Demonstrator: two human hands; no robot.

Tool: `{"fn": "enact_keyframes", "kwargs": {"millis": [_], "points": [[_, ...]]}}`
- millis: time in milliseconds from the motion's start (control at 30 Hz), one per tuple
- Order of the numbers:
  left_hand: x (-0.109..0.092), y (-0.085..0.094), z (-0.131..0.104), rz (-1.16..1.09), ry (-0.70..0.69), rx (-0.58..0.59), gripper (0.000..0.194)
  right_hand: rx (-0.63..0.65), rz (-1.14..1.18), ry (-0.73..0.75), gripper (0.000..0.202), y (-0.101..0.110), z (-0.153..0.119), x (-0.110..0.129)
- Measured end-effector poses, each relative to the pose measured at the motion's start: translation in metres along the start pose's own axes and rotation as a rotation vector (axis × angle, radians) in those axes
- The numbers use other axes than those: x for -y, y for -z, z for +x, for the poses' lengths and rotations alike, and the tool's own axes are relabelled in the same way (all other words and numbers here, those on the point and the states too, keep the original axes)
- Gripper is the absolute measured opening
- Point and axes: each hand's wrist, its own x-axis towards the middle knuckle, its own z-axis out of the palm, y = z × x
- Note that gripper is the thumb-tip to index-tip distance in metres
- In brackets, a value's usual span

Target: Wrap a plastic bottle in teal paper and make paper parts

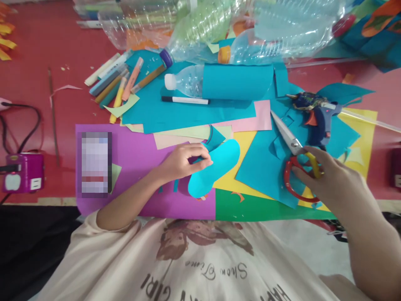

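Observation:
My left hand [196, 161] pinches a bright blue paper cutout [224, 163] with rounded ends, close to my body. Its thumb and fingers meet at the cutout's upper left edge. On the right, my right hand [326, 173] grips a pair of scissors [293, 144] by the red and yellow handles. The blades are together and point up and left over blue paper scraps [266, 167]. Beyond the cutout lies a clear plastic bottle [188, 81] with a white cap, wrapped in blue paper [236, 81].
A blue glue gun [322, 119] sits right of the scissors. Several markers [108, 83] lie at the upper left, and a black-and-white marker [186, 100] below the bottle. A phone [94, 165] rests on purple paper [134, 150]. Large clear bottles [282, 29] line the far side.

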Motion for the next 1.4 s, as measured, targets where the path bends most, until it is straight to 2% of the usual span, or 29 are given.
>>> {"fn": "enact_keyframes", "kwargs": {"millis": [100,200,300,400,567,700,767,867,1000,1100,1167,1300,1400], "points": [[0.001,-0.001,-0.002,0.084,0.067,0.088,0.005,-0.003,-0.151,0.033,0.042,0.012,-0.001,0.006],[0.002,-0.001,-0.003,0.129,-0.017,0.145,0.027,-0.097,-0.125,0.065,0.039,0.018,0.003,0.017],[0.006,-0.001,-0.004,0.207,-0.14,0.179,0.043,-0.128,0.053,0.264,0.038,0.016,0.012,0.033],[0.008,-0.003,-0.004,0.275,-0.153,0.246,0.053,-0.093,0.205,0.424,0.038,0.008,0.025,0.054],[0.007,-0.006,-0.004,0.321,-0.175,0.314,0.059,-0.12,0.42,0.548,0.028,-0.012,0.053,0.092],[0.007,-0.007,-0.004,0.368,-0.203,0.336,0.055,-0.134,0.474,0.652,0.034,-0.029,0.07,0.116],[0.008,-0.007,-0.004,0.367,-0.239,0.337,0.049,-0.122,0.481,0.727,0.041,-0.035,0.072,0.122],[0.009,-0.008,-0.003,0.367,-0.266,0.323,0.041,-0.114,0.492,0.787,0.038,-0.041,0.069,0.127],[0.01,-0.009,-0.003,0.411,-0.256,0.317,0.039,-0.032,0.58,0.816,0.031,-0.041,0.065,0.127],[0.011,-0.008,-0.004,0.441,-0.257,0.313,0.038,0.014,0.623,0.754,0.034,-0.029,0.064,0.12],[0.011,-0.007,-0.005,0.464,-0.263,0.325,0.039,-0.047,0.603,0.654,0.032,-0.016,0.062,0.11],[0.012,-0.006,-0.005,0.544,-0.349,0.292,0.038,-0.289,0.516,0.42,0.024,0.012,0.055,0.072],[0.012,-0.005,-0.005,0.535,-0.387,0.187,0.033,-0.276,0.36,0.26,0.022,0.022,0.051,0.036]]}}
